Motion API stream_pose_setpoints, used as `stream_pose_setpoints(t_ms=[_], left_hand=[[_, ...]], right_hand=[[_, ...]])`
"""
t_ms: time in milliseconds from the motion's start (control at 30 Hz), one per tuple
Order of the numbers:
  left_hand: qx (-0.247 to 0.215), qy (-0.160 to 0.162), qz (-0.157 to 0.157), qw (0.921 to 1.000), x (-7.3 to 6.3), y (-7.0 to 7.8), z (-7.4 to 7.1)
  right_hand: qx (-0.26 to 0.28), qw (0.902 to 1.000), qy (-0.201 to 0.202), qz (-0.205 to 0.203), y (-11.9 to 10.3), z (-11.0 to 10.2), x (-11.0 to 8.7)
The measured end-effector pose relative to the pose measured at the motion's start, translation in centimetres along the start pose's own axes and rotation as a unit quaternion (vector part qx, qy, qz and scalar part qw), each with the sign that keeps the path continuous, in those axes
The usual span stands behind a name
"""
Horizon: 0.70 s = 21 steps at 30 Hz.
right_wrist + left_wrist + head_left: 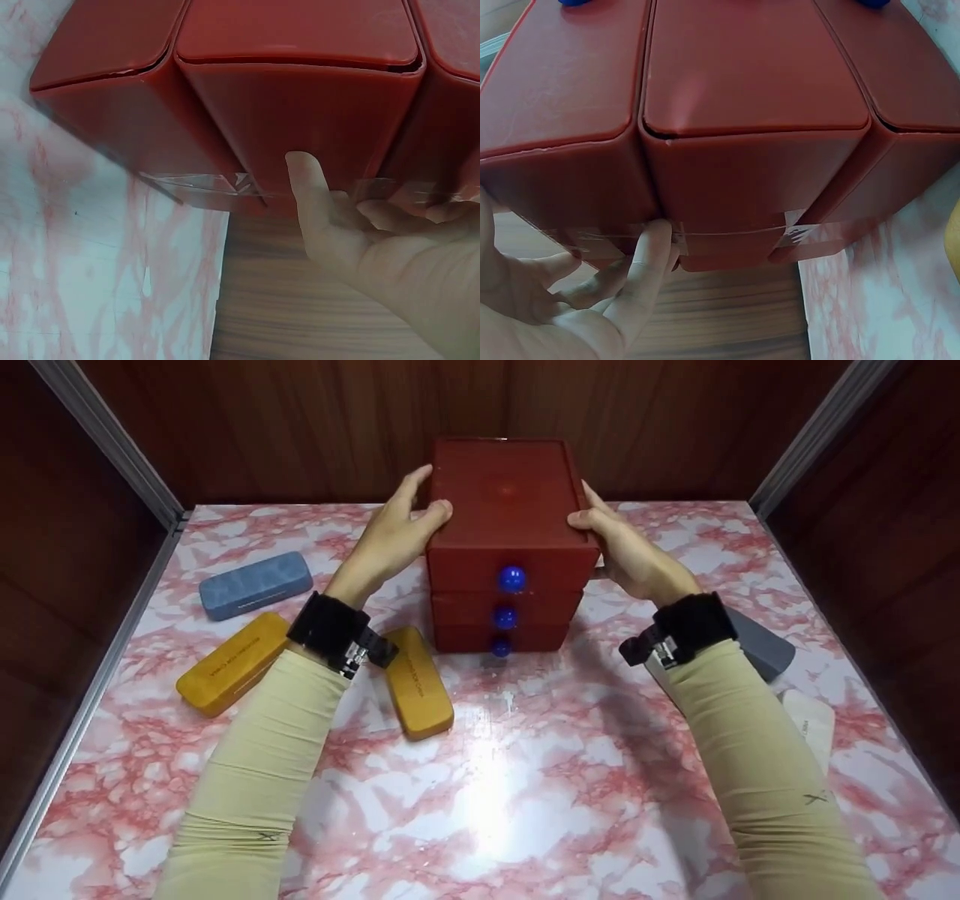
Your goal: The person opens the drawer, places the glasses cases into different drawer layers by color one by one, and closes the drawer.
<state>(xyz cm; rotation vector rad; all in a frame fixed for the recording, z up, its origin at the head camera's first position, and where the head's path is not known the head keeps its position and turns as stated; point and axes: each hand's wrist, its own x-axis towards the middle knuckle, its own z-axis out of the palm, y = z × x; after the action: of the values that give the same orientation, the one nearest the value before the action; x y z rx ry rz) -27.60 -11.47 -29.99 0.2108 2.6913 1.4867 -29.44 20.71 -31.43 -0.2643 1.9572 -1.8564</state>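
Note:
A red three-drawer cabinet (495, 521) stands upright at the back of the marbled table, its drawers pushed in. Each drawer front bears a round blue knob (512, 579). My left hand (394, 534) grips the cabinet's left side, thumb at the top edge. On the opposite side my right hand (634, 547) holds it likewise, its thumb over the top edge. Clear tape (799, 232) runs across the drawer units' left side, and more tape (202, 181) shows on the right. Several fingers are hidden behind the cabinet's sides in the head view.
Left of the cabinet lie a blue glasses case (256, 585) and a yellow one (234, 664). Another yellow case (420, 682) lies by its front left corner. A dark grey case (761, 645) and a white case (814, 724) are partly behind my right arm. Brown wood-grain walls (337, 427) surround the table.

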Motion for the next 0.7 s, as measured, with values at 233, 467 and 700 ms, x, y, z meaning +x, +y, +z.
stream_pose_setpoints(t_ms=[233,467,700], left_hand=[[-0.007,0.005,-0.001,1.0,-0.2,-0.1,0.1],[-0.031,-0.003,0.007,0.9995,-0.1,0.3,0.4],[-0.048,-0.015,0.002,0.9987,0.1,0.4,0.3]], right_hand=[[-0.003,1.0,0.008,-0.002,0.1,0.3,-0.2],[-0.124,0.9864,0.088,-0.062,-0.2,0.5,-2.5],[-0.281,0.8879,0.279,-0.234,0.0,2.9,-6.2]])
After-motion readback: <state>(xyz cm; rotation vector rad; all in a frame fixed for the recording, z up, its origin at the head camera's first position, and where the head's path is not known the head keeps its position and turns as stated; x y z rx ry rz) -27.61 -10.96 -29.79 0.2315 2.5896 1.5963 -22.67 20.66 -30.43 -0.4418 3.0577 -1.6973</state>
